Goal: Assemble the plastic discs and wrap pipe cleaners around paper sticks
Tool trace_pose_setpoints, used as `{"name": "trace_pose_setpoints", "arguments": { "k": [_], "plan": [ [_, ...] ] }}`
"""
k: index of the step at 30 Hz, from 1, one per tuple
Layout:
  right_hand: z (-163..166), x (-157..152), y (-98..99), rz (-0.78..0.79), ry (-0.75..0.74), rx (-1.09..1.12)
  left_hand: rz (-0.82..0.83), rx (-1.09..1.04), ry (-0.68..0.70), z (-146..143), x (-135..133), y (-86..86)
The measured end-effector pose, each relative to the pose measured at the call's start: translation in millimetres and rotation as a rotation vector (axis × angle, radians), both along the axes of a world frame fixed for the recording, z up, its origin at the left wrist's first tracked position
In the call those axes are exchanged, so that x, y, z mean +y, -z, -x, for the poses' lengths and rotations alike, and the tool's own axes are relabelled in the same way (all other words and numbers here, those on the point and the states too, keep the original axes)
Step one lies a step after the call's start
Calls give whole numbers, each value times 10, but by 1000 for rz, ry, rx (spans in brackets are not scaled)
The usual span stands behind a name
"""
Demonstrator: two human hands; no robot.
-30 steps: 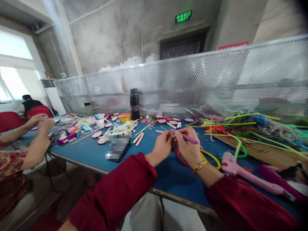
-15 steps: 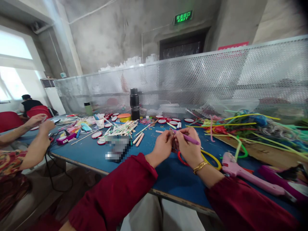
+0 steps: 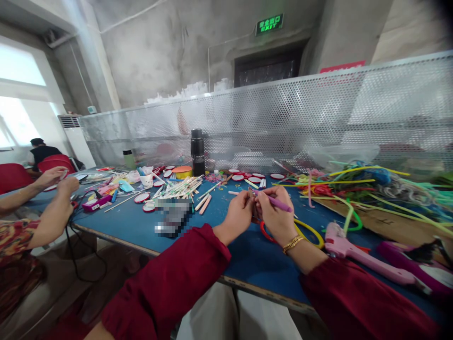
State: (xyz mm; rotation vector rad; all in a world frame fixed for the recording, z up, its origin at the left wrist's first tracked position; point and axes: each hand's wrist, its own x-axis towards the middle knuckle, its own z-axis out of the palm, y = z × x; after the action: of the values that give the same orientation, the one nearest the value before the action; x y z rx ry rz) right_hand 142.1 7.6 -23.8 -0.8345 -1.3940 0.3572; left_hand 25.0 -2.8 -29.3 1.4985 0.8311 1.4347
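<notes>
A pink glue gun [image 3: 375, 264] lies at lower right. Right of centre, the right hand [image 3: 278, 212] has its fingers closed around a purple pen [image 3: 281, 205]; the left hand [image 3: 238, 216] meets it, its grip too hidden to tell. Beyond, near centre, a black bottle [image 3: 198, 153] stands before a perforated screen [image 3: 255, 123].

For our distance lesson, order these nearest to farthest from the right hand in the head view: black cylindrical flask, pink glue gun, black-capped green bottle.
1. Pink glue gun, right of the right hand.
2. Black cylindrical flask, to the left.
3. Black-capped green bottle, farther left.
</notes>
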Motion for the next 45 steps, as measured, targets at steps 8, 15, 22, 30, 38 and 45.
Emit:
{"name": "trace_pose_setpoints", "arguments": {
  "k": [8, 15, 22, 30, 38, 45],
  "plan": [
    [-2, 42, 32, -7, 8, 16, 4, 13, 1, 3, 4, 1],
    [1, 26, 9, -16, 13, 15, 35, -1, 3, -3, -13, -10],
    [8, 25, 19, -30, 5, 30, 20, 9, 4, 3, -9, -12],
    [19, -12, -20, 33, -39, 66, 41, 2, 18, 7, -46, -55],
    [56, -186, -137, 8, -138, 102, 102, -62, 27, 30, -24, -85],
    [8, -139, -107, -135, 75, -77, 93, -104, 41, 11, -36, -77]
  ]
}}
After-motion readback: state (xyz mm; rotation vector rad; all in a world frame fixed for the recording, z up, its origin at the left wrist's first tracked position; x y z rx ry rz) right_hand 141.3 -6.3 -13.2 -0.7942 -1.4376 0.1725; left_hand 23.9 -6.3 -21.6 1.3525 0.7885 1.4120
